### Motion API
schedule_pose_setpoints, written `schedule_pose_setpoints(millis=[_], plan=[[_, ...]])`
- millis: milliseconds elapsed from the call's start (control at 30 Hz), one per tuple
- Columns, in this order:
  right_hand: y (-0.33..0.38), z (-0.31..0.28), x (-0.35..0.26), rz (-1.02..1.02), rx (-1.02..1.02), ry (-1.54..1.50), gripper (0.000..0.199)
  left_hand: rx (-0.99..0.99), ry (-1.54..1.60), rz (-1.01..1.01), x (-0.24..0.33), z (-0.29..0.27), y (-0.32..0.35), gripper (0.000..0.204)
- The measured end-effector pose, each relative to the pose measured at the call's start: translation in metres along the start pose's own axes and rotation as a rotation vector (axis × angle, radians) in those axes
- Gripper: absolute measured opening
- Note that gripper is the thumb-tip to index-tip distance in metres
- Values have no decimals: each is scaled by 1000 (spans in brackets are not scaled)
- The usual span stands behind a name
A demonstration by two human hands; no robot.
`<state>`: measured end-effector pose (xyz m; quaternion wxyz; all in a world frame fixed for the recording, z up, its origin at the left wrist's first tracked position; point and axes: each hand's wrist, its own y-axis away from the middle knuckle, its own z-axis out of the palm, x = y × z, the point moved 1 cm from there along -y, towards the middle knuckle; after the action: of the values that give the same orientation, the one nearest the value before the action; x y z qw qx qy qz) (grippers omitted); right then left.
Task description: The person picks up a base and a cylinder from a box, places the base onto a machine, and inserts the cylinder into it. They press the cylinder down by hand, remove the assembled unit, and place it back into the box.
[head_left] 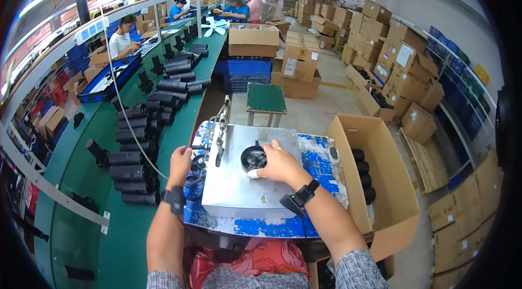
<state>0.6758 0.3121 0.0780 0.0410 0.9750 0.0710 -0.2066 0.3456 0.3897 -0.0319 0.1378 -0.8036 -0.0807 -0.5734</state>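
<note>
Black part (250, 160) gripped in right hand (281, 163), well inside metal plate's (234, 194) edges; left hand's (180, 165) hold unclear

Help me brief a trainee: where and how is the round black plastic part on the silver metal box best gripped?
Likely by the outer rim of the round black plastic part, from the right, as the bare right hand does: its circular edge suits thumb and fingers, while the metal lever fixture stands to its left.

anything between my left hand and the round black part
Yes: a clamp-like metal fixture at the left of the metal box stands between the left hand and the round black part, which the right hand holds.
</note>
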Motion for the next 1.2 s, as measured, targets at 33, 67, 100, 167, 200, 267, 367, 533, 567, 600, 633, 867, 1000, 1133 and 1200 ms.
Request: schedule_pose_setpoints(millis=[33, 67, 100, 167, 200, 267, 367, 533, 567, 600, 633, 867, 1000, 1133, 1200], plan=[[-2, 1, 2, 8, -11, 17, 94, -7, 5, -2, -9, 6, -11, 36], [-4, 1, 5, 14, -22, 32, 92, -85, 166, -190, -15, 10, -20, 41], [-5, 1, 8, 17, -34, 47, 91, -161, 325, -377, -21, 16, -27, 47], [-7, -2, 11, -3, -27, 34, 92, -232, 482, -562, -27, 25, -44, 52], [-5, -4, 14, -25, -25, 20, 93, -213, 520, -606, -30, 29, -50, 54], [-4, -3, 16, -56, -27, 2, 94, -165, 596, -691, -36, 34, -60, 59], [-6, 5, 17, -53, 20, 8, 99, -185, 531, -661, -32, 46, -77, 55], [-7, 2, 21, -36, -1, -48, 101, -343, 351, -603, -5, 24, -59, 40], [-7, 3, 21, -34, -8, -63, 100, -352, 349, -601, 6, 19, -49, 40], [-8, 5, 21, -34, -14, -79, 100, -167, 287, -281, 18, 15, -36, 39], [-8, 6, 22, -35, -18, -94, 99, 19, 223, 40, 36, 10, -16, 39], [-28, -11, 54, -56, -167, -332, 75, -345, -262, 991, 134, 64, 134, 22], [-48, -10, 30, -20, -125, 0, 51, -527, -628, 915, 105, 90, 108, 24], [-57, 13, 2, 82, 2, 353, 34, -626, -665, 915, 110, 94, 101, 27], [-58, 16, 0, 140, 30, 429, 31, -622, -639, 916, 111, 95, 100, 27]])
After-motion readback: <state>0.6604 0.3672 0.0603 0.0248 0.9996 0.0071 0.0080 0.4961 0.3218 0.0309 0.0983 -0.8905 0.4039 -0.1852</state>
